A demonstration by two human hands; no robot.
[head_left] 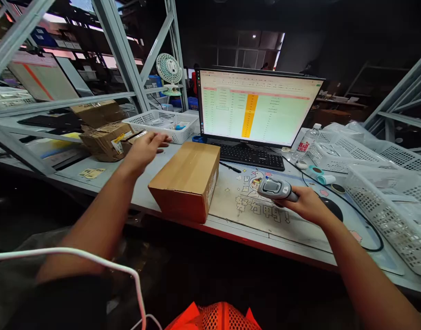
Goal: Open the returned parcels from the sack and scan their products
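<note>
My right hand (307, 204) grips a grey handheld barcode scanner (277, 188) by its handle, just above the desk mat, with the scanner's head pointing left. My left hand (145, 149) is raised to the left of a closed brown cardboard box (185, 169), apart from it. Its fingers are loosely bent and apart, and I see nothing in them. The box stands near the front edge of the desk. Behind my left hand sits a smaller cardboard box (105, 140) with its flap up and a label on its side.
A monitor (258, 107) showing a spreadsheet stands behind a black keyboard (248, 156). White plastic baskets (385, 206) line the right side, near a bottle (307, 142). Another white basket (162, 121) and a small fan (169, 68) are at the back left, beside metal shelf posts.
</note>
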